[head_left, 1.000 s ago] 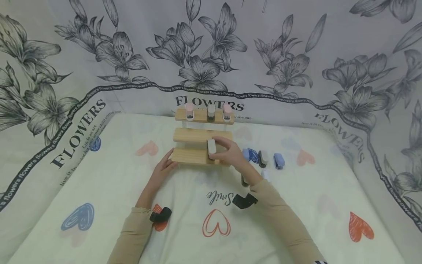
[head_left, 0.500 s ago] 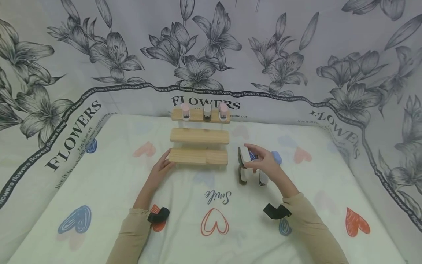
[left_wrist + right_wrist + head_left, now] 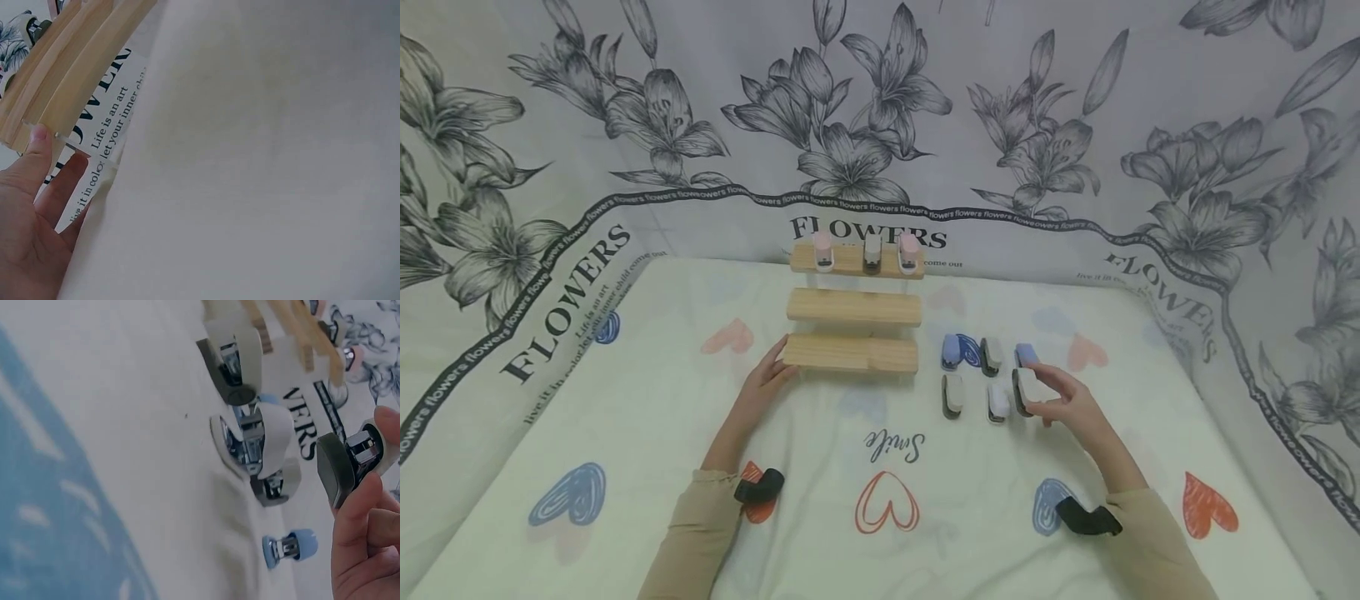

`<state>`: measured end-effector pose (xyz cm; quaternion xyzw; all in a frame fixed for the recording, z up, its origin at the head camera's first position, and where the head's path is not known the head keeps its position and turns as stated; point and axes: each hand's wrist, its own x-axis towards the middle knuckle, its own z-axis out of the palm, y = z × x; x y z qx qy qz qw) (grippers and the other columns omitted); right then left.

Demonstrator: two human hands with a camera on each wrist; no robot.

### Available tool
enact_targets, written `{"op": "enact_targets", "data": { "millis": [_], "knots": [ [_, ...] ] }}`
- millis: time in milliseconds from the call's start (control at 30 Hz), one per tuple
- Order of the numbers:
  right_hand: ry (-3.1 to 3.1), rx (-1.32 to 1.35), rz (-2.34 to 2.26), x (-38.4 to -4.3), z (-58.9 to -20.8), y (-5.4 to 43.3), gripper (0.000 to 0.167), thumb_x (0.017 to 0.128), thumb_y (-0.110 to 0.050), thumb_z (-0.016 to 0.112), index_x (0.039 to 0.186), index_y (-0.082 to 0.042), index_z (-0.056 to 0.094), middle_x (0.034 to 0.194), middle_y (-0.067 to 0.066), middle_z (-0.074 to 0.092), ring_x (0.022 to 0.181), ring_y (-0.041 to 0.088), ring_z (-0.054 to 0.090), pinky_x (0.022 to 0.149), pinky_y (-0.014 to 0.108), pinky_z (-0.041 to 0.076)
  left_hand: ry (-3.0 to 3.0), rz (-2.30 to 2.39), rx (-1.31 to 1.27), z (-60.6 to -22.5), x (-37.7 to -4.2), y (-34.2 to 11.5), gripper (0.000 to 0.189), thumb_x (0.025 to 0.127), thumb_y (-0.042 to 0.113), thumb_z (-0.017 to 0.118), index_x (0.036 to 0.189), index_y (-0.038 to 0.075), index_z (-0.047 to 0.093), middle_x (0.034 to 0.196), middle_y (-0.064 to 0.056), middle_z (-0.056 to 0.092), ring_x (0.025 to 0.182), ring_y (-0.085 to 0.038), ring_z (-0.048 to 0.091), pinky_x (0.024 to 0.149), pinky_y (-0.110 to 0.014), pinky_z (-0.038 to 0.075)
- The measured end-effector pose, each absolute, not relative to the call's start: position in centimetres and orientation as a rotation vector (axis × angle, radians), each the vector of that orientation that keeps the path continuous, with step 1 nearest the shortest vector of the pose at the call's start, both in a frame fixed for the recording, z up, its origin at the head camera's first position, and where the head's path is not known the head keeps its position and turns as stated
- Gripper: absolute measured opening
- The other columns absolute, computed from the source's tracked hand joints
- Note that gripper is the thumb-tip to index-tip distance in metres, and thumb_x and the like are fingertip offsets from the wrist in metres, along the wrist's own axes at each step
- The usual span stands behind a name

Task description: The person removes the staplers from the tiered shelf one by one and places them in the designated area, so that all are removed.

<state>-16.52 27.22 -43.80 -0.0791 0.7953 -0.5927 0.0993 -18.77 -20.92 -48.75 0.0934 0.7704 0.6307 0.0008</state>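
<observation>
My right hand (image 3: 1071,408) pinches a small white stapler with a dark grey base (image 3: 340,462) between thumb and fingers. In the head view it is at the right end of the nearer row of staplers, overlapping a blue stapler (image 3: 1025,354). To its left are a white stapler (image 3: 997,402) and a grey-based stapler (image 3: 952,395). My left hand (image 3: 765,379) grips the left end of the three-tier wooden rack (image 3: 850,354), its thumb against the lowest tier and fingers behind the clear support (image 3: 75,147).
On the rack's top tier stand a pink stapler (image 3: 823,250), a grey one (image 3: 872,253) and another pink one (image 3: 908,252). Beside the rack lie a blue stapler (image 3: 951,352) and a dark-based one (image 3: 991,356). A floral cloth (image 3: 880,125) hangs behind.
My right hand has carried the stapler from in front of the rack's lower tiers rightward to the right end of the stapler rows. My left hand has stayed at the rack.
</observation>
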Motion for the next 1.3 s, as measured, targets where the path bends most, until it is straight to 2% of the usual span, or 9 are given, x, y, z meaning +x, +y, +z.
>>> {"op": "enact_targets", "data": {
  "millis": [233, 333, 467, 533, 733, 1000, 1200, 1300],
  "knots": [
    [2.372, -0.131, -1.742, -15.6, -45.1, 29.2, 0.066, 0.078, -0.011, 0.069, 0.135, -0.003, 0.036, 0.142, 0.020, 0.023, 0.055, 0.012, 0.050, 0.054, 0.027, 0.046, 2.412, 1.967, 0.269, -48.8, -18.8, -21.0, 0.062, 0.091, 0.028, 0.052, 0.144, 0.017, 0.020, 0.120, -0.021, 0.052, 0.117, -0.028, 0.042, 0.099, -0.044, 0.025],
    [2.389, -0.097, -1.708, -15.6, -45.4, 29.6, 0.068, 0.078, -0.014, 0.070, 0.136, -0.004, 0.035, 0.142, 0.020, 0.022, 0.071, 0.008, 0.054, 0.058, 0.028, 0.048, 2.401, 1.972, 0.260, -48.7, -18.8, -20.9, 0.063, 0.091, 0.029, 0.052, 0.144, 0.017, 0.020, 0.121, -0.021, 0.051, 0.117, -0.028, 0.042, 0.099, -0.043, 0.025],
    [2.404, -0.068, -1.676, -15.8, -45.8, 29.8, 0.069, 0.078, -0.015, 0.070, 0.136, -0.002, 0.034, 0.141, 0.021, 0.024, 0.093, 0.007, 0.049, 0.062, 0.028, 0.049, 2.398, 1.971, 0.257, -48.5, -18.7, -20.9, 0.063, 0.091, 0.028, 0.052, 0.144, 0.017, 0.020, 0.121, -0.021, 0.051, 0.118, -0.028, 0.041, 0.099, -0.043, 0.024],
    [2.403, -0.057, -1.679, -16.0, -46.0, 29.8, 0.069, 0.078, -0.014, 0.070, 0.135, -0.001, 0.034, 0.140, 0.021, 0.026, 0.091, 0.008, 0.051, 0.062, 0.028, 0.049, 2.400, 1.971, 0.252, -48.5, -18.7, -20.9, 0.063, 0.091, 0.028, 0.052, 0.144, 0.016, 0.020, 0.121, -0.021, 0.051, 0.118, -0.028, 0.041, 0.099, -0.043, 0.024],
    [2.368, -0.009, -1.716, -16.3, -46.7, 30.0, 0.070, 0.075, -0.012, 0.072, 0.134, 0.000, 0.036, 0.138, 0.022, 0.029, 0.066, 0.011, 0.055, 0.057, 0.026, 0.048, 2.407, 1.964, 0.247, -48.4, -18.8, -20.9, 0.062, 0.092, 0.026, 0.051, 0.144, 0.014, 0.019, 0.122, -0.023, 0.050, 0.118, -0.030, 0.040, 0.100, -0.044, 0.023],
    [2.304, 0.019, -1.780, -16.3, -47.5, 30.3, 0.070, 0.075, -0.009, 0.072, 0.133, 0.000, 0.035, 0.141, 0.022, 0.024, 0.071, 0.010, 0.055, 0.058, 0.026, 0.048, 2.419, 1.943, 0.261, -48.4, -19.1, -20.8, 0.064, 0.091, 0.029, 0.052, 0.144, 0.015, 0.019, 0.121, -0.021, 0.051, 0.117, -0.029, 0.041, 0.098, -0.045, 0.025],
    [2.261, -0.029, -1.767, -15.9, -47.6, 30.2, 0.068, 0.079, -0.008, 0.068, 0.135, 0.000, 0.030, 0.142, 0.026, 0.017, 0.063, 0.012, 0.051, 0.059, 0.026, 0.049, 2.423, 1.932, 0.259, -48.5, -18.9, -21.0, 0.063, 0.092, 0.028, 0.052, 0.144, 0.014, 0.019, 0.122, -0.021, 0.050, 0.117, -0.029, 0.041, 0.099, -0.045, 0.023],
    [2.292, -0.068, -1.748, -15.9, -47.2, 30.3, 0.068, 0.080, -0.008, 0.067, 0.136, 0.000, 0.030, 0.142, 0.025, 0.019, 0.066, 0.012, 0.053, 0.058, 0.027, 0.049, 2.424, 1.931, 0.257, -48.4, -18.9, -21.1, 0.063, 0.092, 0.026, 0.052, 0.144, 0.015, 0.019, 0.122, -0.021, 0.050, 0.117, -0.029, 0.042, 0.099, -0.045, 0.024]
  ]
}}
